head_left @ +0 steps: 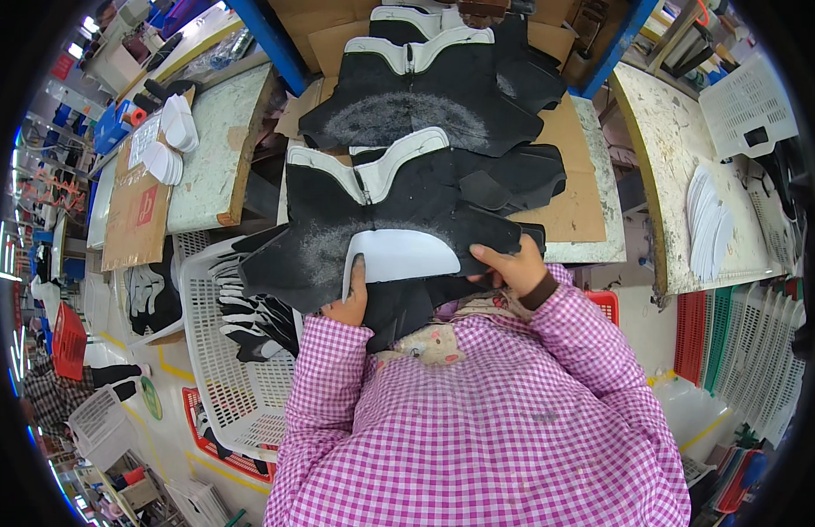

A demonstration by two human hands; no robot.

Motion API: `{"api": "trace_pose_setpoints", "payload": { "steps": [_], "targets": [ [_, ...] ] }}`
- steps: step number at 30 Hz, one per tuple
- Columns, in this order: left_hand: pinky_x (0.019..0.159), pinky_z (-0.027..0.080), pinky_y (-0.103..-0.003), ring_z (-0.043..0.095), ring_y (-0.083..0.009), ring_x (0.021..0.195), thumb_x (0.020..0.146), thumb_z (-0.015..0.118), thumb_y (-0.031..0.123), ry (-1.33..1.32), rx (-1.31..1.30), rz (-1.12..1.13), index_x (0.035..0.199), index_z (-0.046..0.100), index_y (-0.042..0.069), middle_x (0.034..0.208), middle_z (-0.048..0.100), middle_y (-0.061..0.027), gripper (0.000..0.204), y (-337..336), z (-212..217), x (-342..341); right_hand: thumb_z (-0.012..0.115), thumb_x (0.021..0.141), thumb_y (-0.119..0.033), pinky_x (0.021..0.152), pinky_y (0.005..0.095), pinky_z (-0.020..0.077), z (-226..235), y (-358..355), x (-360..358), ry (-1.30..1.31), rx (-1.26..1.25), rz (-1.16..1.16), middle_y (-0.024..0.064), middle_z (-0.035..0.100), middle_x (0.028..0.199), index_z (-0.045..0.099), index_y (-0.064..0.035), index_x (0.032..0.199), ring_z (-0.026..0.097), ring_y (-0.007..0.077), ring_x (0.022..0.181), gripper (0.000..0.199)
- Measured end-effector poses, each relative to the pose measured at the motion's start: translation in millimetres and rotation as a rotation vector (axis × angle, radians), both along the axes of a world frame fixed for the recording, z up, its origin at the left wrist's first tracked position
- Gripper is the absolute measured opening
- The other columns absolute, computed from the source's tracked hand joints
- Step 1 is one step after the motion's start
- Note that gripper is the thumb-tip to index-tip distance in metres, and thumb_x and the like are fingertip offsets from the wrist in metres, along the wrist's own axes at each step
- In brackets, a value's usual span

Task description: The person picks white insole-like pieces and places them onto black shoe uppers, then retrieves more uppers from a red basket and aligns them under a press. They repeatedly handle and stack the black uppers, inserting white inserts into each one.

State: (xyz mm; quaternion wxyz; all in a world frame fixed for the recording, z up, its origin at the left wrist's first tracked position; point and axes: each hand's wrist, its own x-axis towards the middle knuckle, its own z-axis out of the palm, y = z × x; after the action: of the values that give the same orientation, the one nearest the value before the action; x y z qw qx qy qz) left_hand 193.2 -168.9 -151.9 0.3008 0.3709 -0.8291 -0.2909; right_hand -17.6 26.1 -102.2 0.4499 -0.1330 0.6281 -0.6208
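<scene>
The white curved insert sits on the black shoe upper piece at the near edge of the tabletop; left hand grip pinches the insert's lower left corner, right hand grip clamps the black piece's right side. White basket of similar parts sits just left.

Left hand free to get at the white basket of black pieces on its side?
Probably yes. The left hand only rests on the white insert, and the white basket sits open-topped just beside it, nothing between them.
</scene>
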Motion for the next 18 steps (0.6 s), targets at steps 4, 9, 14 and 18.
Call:
{"api": "trace_pose_setpoints", "payload": {
  "steps": [4, 9, 14, 18],
  "targets": [
    [0.094, 0.044, -0.038, 0.061, -0.0318, 0.102, 0.085, 0.065, 0.024, -0.044, -0.185, 0.007, 0.108, 0.067, 0.001, 0.112, 0.065, -0.0147, 0.032, -1.7, -2.6, -1.1, 0.074, 0.076, -0.030, 0.050, 0.0318, 0.0488, 44.8, 22.6, -8.8, 0.890, 0.396, 0.698, 0.0080, 0.064, 0.057, 0.069, -0.0007, 0.073, 0.064, 0.0199, 0.052, 0.030],
    [0.093, 0.045, -0.038, 0.062, -0.0319, 0.100, 0.085, 0.065, 0.023, -0.016, -0.109, 0.017, 0.106, 0.067, 0.000, 0.109, 0.066, -0.0140, 0.031, 1.4, -0.1, -1.5, 0.068, 0.077, -0.026, 0.082, 0.0359, 0.0518, 59.2, -6.8, 32.7, 1.471, -0.087, 0.576, 0.0131, 0.067, 0.099, 0.065, -0.0031, 0.102, 0.065, 0.0266, 0.091, 0.034],
    [0.090, 0.046, -0.037, 0.064, -0.0313, 0.096, 0.086, 0.064, 0.021, 0.051, 0.006, -0.004, 0.103, 0.068, 0.000, 0.104, 0.068, -0.0144, 0.027, 6.5, 9.9, -1.4, 0.049, 0.085, -0.012, 0.108, 0.0428, 0.0338, 20.7, -66.9, 48.9, 1.763, -0.194, 0.733, 0.0190, 0.049, 0.133, 0.050, 0.0045, 0.125, 0.044, 0.0307, 0.128, 0.043],
    [0.073, 0.051, -0.032, 0.066, -0.0244, 0.081, 0.090, 0.060, 0.013, 0.249, 0.398, -0.070, 0.106, 0.062, -0.004, 0.095, 0.067, -0.0144, 0.024, 6.4, 29.9, 2.8, 0.048, 0.085, -0.013, 0.108, 0.0420, 0.0341, 6.4, -67.8, 48.3, 1.758, -0.161, 0.746, 0.0201, 0.048, 0.134, 0.048, 0.0061, 0.127, 0.043, 0.0315, 0.129, 0.045]
  ]
}}
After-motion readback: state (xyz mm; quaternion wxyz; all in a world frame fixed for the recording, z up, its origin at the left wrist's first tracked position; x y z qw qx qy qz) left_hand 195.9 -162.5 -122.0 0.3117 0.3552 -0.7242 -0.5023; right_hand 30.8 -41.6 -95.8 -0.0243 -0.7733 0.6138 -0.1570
